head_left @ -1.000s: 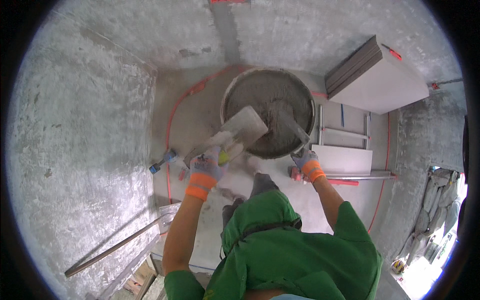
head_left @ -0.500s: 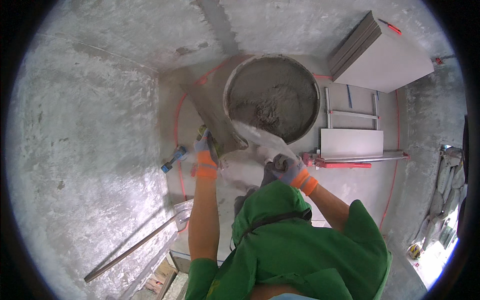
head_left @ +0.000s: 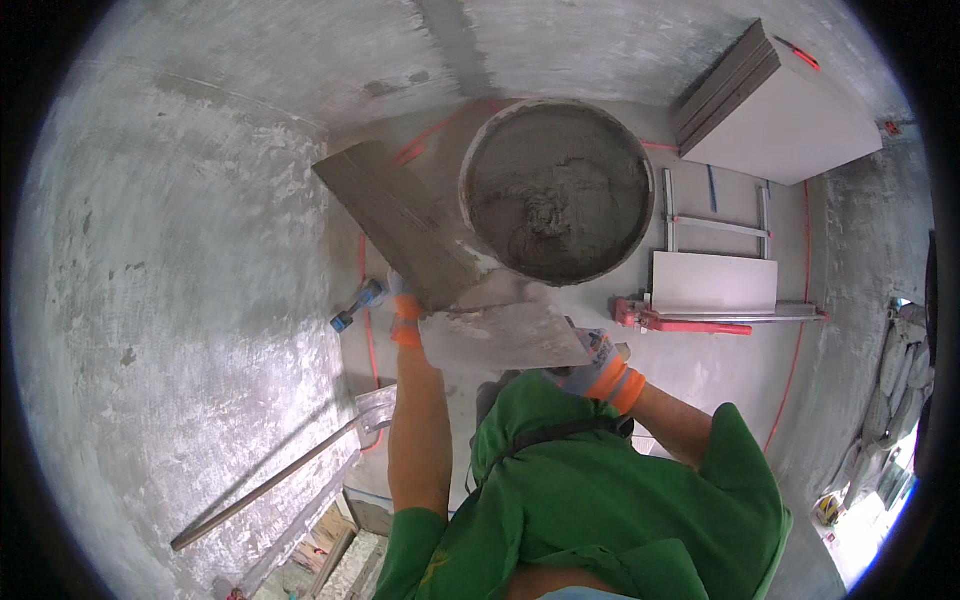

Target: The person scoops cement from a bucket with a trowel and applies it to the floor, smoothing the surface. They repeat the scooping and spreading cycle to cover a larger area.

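The left hand [head_left: 402,288] is gloved and closed on a long rectangular plate [head_left: 392,222] coated with grey mortar; the plate hides most of the fingers, so their exact placement cannot be told. The left forearm runs almost straight ahead from the body, elbow only slightly bent. From this grip the plate extends forward and to the left, with its near end just to the right of the glove.

The right hand [head_left: 598,366] is gloved, fingers curled and pressed around the handle end of a broad trowel [head_left: 508,338]. The right elbow is bent; the forearm angles inward, placing the hand close before the torso. The blade points left from this grip and overlaps the plate's near end in view; contact cannot be determined.

Ahead of both grips, between them, stands a round tub [head_left: 652,185] of grey mortar. A blue power tool [head_left: 358,304] lies just left of the left grip. A red-and-silver tool [head_left: 700,325] lies to the right of the right grip.
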{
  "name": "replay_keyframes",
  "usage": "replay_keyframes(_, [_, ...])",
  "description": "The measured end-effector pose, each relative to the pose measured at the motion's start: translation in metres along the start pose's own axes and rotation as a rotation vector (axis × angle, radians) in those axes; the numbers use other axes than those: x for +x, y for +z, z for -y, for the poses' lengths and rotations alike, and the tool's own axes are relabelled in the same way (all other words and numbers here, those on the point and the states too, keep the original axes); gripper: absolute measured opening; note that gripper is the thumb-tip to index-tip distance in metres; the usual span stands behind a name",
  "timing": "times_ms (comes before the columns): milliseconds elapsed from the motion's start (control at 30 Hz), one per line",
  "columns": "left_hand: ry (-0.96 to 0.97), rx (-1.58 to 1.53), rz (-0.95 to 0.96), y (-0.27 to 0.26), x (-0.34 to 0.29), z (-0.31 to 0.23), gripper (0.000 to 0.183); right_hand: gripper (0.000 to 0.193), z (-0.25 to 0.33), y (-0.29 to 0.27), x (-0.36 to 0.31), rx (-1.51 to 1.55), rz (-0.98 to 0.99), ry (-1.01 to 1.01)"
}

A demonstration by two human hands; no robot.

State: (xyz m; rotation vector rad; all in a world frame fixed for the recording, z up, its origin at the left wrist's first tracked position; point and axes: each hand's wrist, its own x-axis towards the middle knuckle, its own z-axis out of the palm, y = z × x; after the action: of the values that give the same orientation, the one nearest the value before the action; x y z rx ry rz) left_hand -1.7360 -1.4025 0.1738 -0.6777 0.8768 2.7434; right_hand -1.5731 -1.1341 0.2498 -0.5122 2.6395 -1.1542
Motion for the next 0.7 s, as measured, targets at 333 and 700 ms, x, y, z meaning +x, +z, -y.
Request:
replay_keyframes(333, [-0.081, -0.039, 0.041, 0.002, -0.002, 0.003, 0.034, 0.041, -0.019, 0.023, 0.004, 0.017, -0.083, -0.021])
replay_keyframes(700, [-0.159, -0.067, 0.062, 0.000, -0.014, 0.006, 0.038, 0.027, -0.016, 0.016, 0.019, -0.230, -0.095, -0.157])
